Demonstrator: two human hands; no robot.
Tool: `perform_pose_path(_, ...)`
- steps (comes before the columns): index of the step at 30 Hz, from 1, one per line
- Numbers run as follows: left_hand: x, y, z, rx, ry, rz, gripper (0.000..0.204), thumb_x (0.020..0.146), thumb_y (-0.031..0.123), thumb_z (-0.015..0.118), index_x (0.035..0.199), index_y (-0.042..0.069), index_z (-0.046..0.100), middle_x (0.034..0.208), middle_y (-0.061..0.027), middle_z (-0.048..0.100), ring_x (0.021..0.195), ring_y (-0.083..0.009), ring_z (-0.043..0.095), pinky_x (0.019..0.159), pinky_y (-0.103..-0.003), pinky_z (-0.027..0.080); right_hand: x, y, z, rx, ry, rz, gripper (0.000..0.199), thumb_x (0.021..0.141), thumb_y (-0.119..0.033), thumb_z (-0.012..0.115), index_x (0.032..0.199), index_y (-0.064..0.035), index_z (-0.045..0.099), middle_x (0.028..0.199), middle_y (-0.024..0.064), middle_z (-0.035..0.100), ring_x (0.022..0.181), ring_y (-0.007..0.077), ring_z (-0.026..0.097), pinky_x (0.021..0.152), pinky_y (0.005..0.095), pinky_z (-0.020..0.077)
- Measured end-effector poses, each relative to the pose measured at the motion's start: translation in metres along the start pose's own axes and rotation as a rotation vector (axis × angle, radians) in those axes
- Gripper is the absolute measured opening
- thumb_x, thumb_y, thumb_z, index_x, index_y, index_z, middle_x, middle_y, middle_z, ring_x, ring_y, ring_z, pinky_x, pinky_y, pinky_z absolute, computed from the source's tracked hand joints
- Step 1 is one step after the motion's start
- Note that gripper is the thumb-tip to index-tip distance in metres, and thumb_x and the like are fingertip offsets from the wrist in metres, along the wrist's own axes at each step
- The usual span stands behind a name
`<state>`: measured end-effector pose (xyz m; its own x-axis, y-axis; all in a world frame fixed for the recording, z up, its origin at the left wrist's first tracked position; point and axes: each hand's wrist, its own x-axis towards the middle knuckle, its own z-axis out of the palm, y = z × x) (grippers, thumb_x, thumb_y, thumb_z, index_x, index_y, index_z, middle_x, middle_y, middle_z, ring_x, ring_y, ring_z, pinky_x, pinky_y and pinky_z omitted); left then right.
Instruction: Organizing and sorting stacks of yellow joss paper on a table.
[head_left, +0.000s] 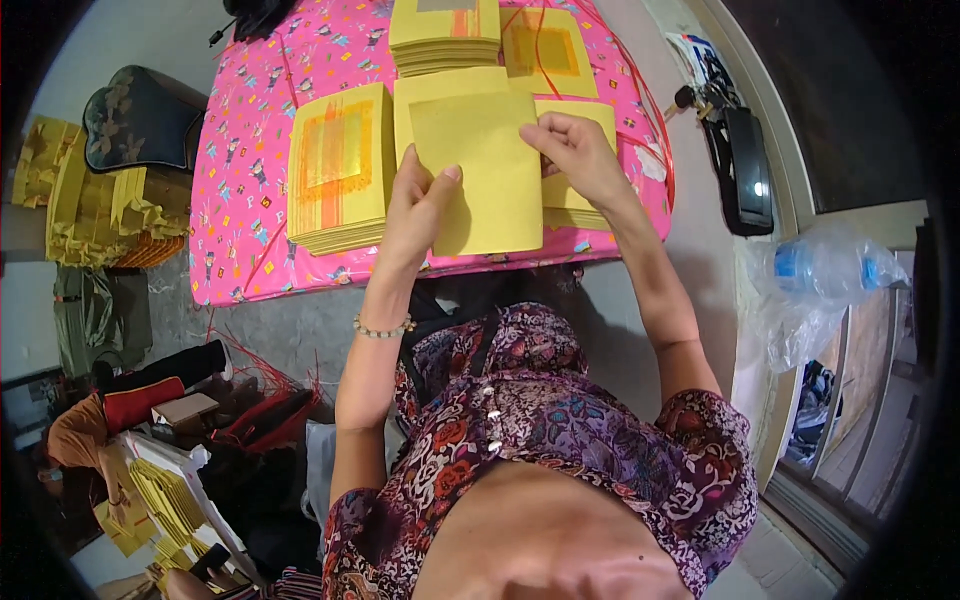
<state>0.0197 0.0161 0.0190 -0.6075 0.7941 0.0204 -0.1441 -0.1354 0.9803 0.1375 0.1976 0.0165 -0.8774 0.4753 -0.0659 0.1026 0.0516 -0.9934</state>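
Note:
In front of me a plain yellow paper sheet (488,180) is held up above the pink-covered table (238,215). My left hand (418,208) grips its left edge, thumb on top and fingers behind. My right hand (580,152) is closed at the upper right edge, pinching the paper between thumb and fingers. Behind the sheet, more yellow paper (405,95) shows. A thick stack of yellow paper with an orange and gold square (338,165) lies to the left of my left hand. Another yellow stack (580,215) sits under my right hand, partly hidden.
More yellow stacks (445,45) stand at the table's far side, one with a gold square (545,55). Red strings (655,100) trail along the right edge. A dark padded chair (140,118) and yellow bundles (85,205) are at left. Another person's arm (100,460) works at lower left.

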Motion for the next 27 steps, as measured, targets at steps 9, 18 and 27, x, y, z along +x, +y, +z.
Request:
perform_pose_path(9, 0.027, 0.003, 0.011, -0.051, 0.022, -0.085, 0.036, 0.09, 0.004, 0.052, 0.124, -0.002, 0.042, 0.112, -0.0127, 0.059, 0.099, -0.0179, 0.059, 0.082, -0.03, 0.049, -0.013, 0.001, -0.011, -0.052, -0.024, -0.035, 0.029, 0.091, -0.03, 0.061, 0.08, -0.003, 0.06, 0.066, -0.002, 0.061, 0.057, 0.0046, 0.055, 0.051, 0.0199, 0.0444)
perform_pose_path(18, 0.082, -0.037, 0.059, 0.279, -0.059, -0.04, 0.039, 0.087, 0.017, 0.062, 0.116, -0.004, 0.046, 0.102, -0.0149, 0.063, 0.09, -0.0216, 0.063, 0.075, -0.032, 0.051, -0.033, 0.014, -0.06, -0.23, 0.095, 0.179, 0.031, 0.089, -0.031, 0.062, 0.104, -0.0031, 0.056, 0.081, 0.0017, 0.065, 0.064, 0.0051, 0.058, 0.05, 0.019, 0.0454)
perform_pose_path(27, 0.102, -0.074, 0.092, 0.988, -0.143, 0.045, 0.045, 0.078, 0.012, 0.062, 0.105, -0.012, 0.035, 0.084, -0.0322, 0.061, 0.082, -0.0449, 0.062, 0.072, -0.047, 0.051, -0.033, 0.07, -0.077, -0.401, 0.223, 0.214, 0.032, 0.09, -0.025, 0.061, 0.105, 0.0, 0.047, 0.077, 0.0051, 0.062, 0.061, 0.0078, 0.057, 0.046, 0.0231, 0.0443)
